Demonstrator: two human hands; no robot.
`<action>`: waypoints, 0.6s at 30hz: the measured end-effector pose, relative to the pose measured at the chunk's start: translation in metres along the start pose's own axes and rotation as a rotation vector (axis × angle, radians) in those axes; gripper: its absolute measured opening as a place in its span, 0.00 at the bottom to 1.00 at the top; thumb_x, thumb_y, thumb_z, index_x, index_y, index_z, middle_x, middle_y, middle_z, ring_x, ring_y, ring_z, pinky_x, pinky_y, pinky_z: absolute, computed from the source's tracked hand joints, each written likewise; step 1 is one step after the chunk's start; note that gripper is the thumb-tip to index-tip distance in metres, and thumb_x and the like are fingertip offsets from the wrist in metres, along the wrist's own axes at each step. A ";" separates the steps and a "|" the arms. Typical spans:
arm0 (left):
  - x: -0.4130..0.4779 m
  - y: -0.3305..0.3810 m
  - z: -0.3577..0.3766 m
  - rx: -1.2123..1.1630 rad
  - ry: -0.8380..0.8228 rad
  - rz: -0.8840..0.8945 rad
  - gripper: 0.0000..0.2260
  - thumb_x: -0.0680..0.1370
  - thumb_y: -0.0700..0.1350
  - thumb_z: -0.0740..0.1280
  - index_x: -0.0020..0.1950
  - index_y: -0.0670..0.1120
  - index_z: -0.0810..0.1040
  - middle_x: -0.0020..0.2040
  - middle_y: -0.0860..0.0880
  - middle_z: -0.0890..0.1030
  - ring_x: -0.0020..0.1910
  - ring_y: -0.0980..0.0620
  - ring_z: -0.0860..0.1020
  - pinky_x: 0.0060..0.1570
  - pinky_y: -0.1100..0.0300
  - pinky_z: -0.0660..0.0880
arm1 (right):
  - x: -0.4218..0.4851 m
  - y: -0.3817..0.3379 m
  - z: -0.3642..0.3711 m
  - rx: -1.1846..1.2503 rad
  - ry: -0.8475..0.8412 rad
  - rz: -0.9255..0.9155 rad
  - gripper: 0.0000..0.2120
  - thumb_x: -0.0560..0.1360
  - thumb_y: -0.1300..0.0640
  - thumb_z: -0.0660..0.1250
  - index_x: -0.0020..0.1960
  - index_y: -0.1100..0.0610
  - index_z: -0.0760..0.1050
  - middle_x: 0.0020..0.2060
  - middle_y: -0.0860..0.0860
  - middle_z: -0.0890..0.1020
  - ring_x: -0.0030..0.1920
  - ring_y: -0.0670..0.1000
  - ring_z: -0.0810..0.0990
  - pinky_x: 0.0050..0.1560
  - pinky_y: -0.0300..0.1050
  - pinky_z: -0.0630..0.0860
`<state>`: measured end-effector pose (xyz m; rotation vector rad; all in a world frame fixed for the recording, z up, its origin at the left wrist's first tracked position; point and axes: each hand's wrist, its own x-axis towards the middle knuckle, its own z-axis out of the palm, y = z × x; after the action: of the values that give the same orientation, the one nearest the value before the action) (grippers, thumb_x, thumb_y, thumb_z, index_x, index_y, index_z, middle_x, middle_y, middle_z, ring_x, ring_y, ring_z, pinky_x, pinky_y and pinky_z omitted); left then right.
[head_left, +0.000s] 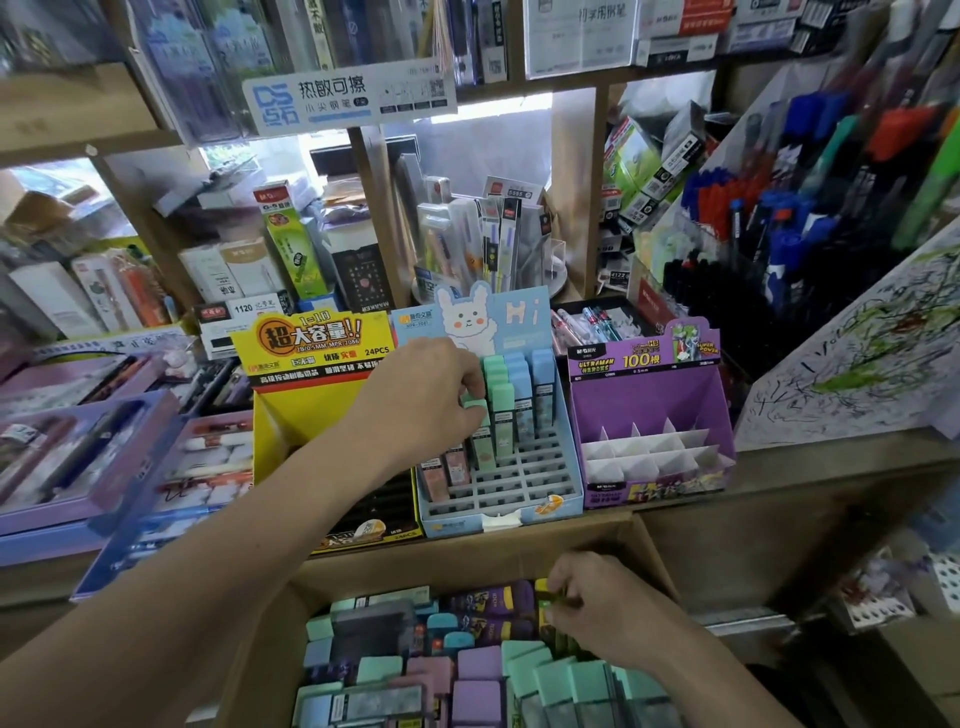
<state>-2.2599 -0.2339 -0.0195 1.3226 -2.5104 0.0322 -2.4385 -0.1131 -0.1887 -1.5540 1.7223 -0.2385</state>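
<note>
My left hand (431, 395) reaches into a light-blue display box (566, 493) with a rabbit header and pinches a mint-green lead case (475, 408) over its slotted grid. Other green and blue cases (519, 395) stand upright in the back rows; pink ones (447, 473) sit at the left. My right hand (597, 605) is down in a cardboard carton (644, 545) of loose cases, its fingers curled round a small yellow-green case (545, 603). Mint cases (561, 680) and purple ones (478, 670) fill the carton.
A yellow display box (311, 395) stands left of the blue one, a purple box with white dividers (649, 447) to its right. Purple pen trays (78, 457) lie at the far left. Racks of pens (779, 234) rise at the right. Shelves of stationery fill the back.
</note>
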 end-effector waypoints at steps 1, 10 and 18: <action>-0.001 0.000 0.000 -0.005 0.002 -0.002 0.05 0.73 0.49 0.72 0.47 0.51 0.83 0.43 0.52 0.80 0.44 0.51 0.78 0.46 0.55 0.78 | 0.000 0.000 0.000 0.002 -0.002 -0.001 0.11 0.79 0.47 0.68 0.61 0.46 0.75 0.58 0.47 0.77 0.52 0.45 0.80 0.59 0.50 0.80; -0.030 -0.010 -0.013 -0.217 0.117 -0.128 0.02 0.75 0.44 0.72 0.47 0.50 0.82 0.43 0.53 0.77 0.40 0.61 0.73 0.39 0.64 0.67 | -0.001 0.000 0.003 0.028 0.054 -0.036 0.06 0.79 0.47 0.67 0.56 0.42 0.75 0.54 0.45 0.76 0.48 0.44 0.79 0.51 0.45 0.80; -0.132 -0.026 0.000 -0.476 0.261 -0.374 0.04 0.76 0.44 0.72 0.46 0.54 0.81 0.40 0.55 0.78 0.39 0.59 0.76 0.35 0.69 0.71 | -0.005 -0.016 0.005 0.099 0.092 -0.142 0.02 0.79 0.50 0.69 0.51 0.43 0.78 0.44 0.44 0.81 0.45 0.43 0.81 0.43 0.38 0.74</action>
<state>-2.1687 -0.1435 -0.0585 1.4390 -1.8675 -0.4181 -2.4235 -0.1100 -0.1803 -1.6152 1.6450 -0.4672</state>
